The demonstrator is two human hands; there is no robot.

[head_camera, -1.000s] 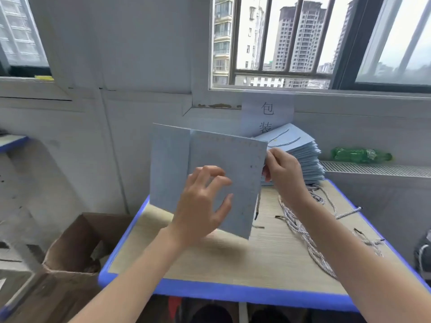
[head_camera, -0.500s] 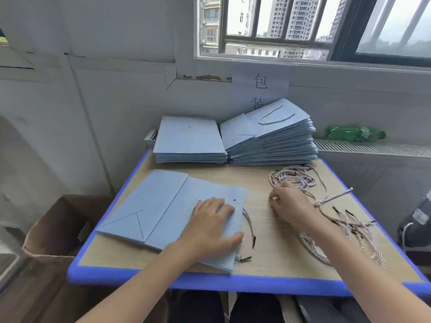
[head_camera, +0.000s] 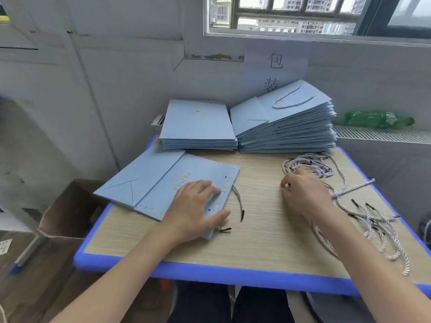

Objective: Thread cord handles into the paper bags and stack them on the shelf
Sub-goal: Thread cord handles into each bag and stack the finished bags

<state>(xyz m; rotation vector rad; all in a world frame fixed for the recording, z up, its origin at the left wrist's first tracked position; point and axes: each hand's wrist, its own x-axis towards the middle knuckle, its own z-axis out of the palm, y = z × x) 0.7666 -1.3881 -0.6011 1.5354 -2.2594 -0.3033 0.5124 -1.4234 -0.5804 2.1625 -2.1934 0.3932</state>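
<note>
A: Sitting at the worktop (head_camera: 268, 241), are they?

B: Yes, the wood-grain top with its blue edge is filling the lower view. Two piles are lying along its far edge: a flat stack (head_camera: 198, 123) on the left, and beside it a taller, fanned stack (head_camera: 286, 127) whose top bag is already showing a looped handle (head_camera: 290, 100).

A: And the bag being worked on?

B: One flat bag (head_camera: 161, 183) is lying on the left half of the worktop, its folded base pointing to the left. Two small holes are showing near its right edge. A cord (head_camera: 239, 201) is trailing out from that edge onto the wood, its dark tip lying free.

A: What is the left hand (head_camera: 198, 210) doing?

B: It is pressing down on the bag's near right corner, fingers straight and spread, thumb stretched out along the edge.

A: The right hand (head_camera: 303, 194)?

B: It is resting on the right half, just at the tangle of loose cords (head_camera: 345, 194). Its fingers are curling downward at the cords' edge, but I cannot tell whether it is pinching one.

A: Anything else?

B: A cardboard box (head_camera: 70, 206) is standing on the floor at left, and a green bottle (head_camera: 377, 118) is lying on the ledge at right.
</note>
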